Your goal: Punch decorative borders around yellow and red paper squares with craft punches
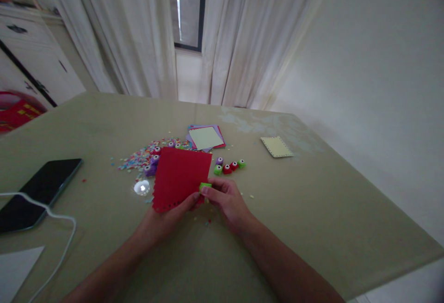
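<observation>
My left hand [169, 215] grips a red sheet of paper [182, 173] from below, thumb over its lower edge. Small punched shapes line the sheet's left and bottom edges. At the lower right corner, my right hand [227, 199] is closed around a small green craft punch [205, 186], which sits at the paper's edge. Behind the sheet lie several purple, red and green punches, among them a purple punch [151, 170] partly covered by it. To the right is a short row of more punches, including a red punch [227, 169].
Confetti [140, 157] is heaped behind the red sheet. Stacked coloured paper [207, 138] lies at the back, a pale punched sheet [276, 146] to the right. A clear shiny round object [142, 187] rests left of the paper. Farther left are a tablet [41, 192] and a white cable [65, 217].
</observation>
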Motion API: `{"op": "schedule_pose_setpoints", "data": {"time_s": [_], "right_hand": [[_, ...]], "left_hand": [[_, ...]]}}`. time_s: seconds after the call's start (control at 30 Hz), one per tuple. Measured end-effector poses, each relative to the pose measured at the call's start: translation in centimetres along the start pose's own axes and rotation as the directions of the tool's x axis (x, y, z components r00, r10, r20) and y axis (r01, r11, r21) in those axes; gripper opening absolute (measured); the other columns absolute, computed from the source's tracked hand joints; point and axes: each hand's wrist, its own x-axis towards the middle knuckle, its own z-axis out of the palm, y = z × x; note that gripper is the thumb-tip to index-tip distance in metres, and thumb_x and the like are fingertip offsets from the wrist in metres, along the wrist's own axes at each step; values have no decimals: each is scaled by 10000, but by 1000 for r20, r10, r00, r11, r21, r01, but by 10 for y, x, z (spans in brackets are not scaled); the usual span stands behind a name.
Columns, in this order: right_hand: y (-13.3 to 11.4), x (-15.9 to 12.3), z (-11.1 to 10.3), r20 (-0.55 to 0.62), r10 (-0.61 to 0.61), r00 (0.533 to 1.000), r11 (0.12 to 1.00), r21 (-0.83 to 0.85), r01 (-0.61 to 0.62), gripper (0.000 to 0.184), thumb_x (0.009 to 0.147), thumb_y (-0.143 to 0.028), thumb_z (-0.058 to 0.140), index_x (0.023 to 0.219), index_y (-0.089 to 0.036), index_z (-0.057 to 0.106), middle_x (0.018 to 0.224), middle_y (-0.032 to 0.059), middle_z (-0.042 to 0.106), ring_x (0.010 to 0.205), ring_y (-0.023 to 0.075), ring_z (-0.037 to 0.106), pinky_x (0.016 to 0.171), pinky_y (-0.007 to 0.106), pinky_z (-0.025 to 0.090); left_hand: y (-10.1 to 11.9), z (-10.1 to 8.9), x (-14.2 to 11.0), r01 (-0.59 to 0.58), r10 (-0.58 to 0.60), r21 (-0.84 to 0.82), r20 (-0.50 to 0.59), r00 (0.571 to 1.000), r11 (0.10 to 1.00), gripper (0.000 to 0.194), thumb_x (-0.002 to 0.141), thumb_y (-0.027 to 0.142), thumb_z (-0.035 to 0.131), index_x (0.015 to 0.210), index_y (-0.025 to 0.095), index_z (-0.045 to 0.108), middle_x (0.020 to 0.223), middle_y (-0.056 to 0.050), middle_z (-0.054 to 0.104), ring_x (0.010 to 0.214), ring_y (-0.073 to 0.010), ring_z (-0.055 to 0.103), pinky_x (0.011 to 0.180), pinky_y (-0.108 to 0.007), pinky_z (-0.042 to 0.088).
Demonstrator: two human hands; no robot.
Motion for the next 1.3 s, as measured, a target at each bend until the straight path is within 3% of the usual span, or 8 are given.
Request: {"op": "schedule_pose_setpoints", "data": {"time_s": [0.13, 0.37, 0.6, 0.8, 0.93, 1.1, 1.3], "right_hand": [[1, 0, 0, -11, -16, 1000, 1000, -16, 16, 308, 664, -396, 968, 795, -173, 801, 711, -5, 722, 593, 113, 528, 602, 261, 386], [3, 2, 0, -14, -3, 1000, 999, 48, 4, 360, 623, -384, 998, 873, -196, 822, 771, 7, 773, 621, 131, 598, 624, 268, 442], [7, 3, -1, -26, 10, 1000, 999, 53, -9, 382, 636, -409, 1000, 889, -186, 821, 798, 10, 775, 637, 116, 599, 619, 250, 397], [7, 3, -2, -19, -1, 1000, 1000, 26, 1, 385, 659, -436, 994, 888, -181, 820, 759, -9, 741, 608, 100, 544, 605, 245, 378], [8, 4, 0, -13, 14, 1000, 998, 61, -13, 443, 663, -482, 989, 940, -184, 813, 832, 8, 760, 664, 125, 590, 658, 264, 432], [5, 2, 3, 41, -29, 999, 1000, 12, 28, 381, 742, -501, 943, 894, -190, 785, 752, -18, 683, 627, 119, 515, 632, 270, 398], [3, 1, 4, 49, -44, 998, 999, -15, 45, 416, 733, -534, 939, 878, -197, 744, 714, -36, 639, 592, 108, 450, 592, 266, 340]], "left_hand": [[6, -1, 1, -6, 7, 14, -20, 1000, 1000, 271, 868, 478, 691, 1006, 273, 802, 1086, -53, 862, 1011, -309, 806, 916, -451, 653], [5, -2, 3, -37, 39, 23, -67, 997, 999, 326, 860, 495, 726, 1095, 282, 799, 1039, -54, 864, 1106, -329, 790, 1037, -492, 611], [2, -2, 4, -61, 62, 19, -55, 997, 998, 282, 871, 469, 719, 1070, 289, 804, 942, -44, 867, 1092, -332, 799, 1014, -483, 632], [-1, -2, 4, -48, 49, 30, -38, 998, 998, 298, 888, 484, 715, 1090, 285, 805, 1029, -39, 867, 1141, -320, 782, 1042, -467, 614], [4, -3, 3, -42, 44, 51, -53, 998, 998, 318, 880, 507, 731, 1072, 263, 800, 1116, -63, 859, 1062, -318, 800, 972, -466, 643], [8, -3, 3, -45, 46, 30, -41, 998, 999, 278, 899, 511, 718, 911, 242, 788, 911, -48, 857, 907, -293, 814, 825, -409, 672], [4, -4, 4, -63, 64, 35, -11, 998, 997, 236, 910, 454, 688, 1010, 276, 808, 1030, -21, 864, 940, -270, 802, 844, -382, 648]]}}
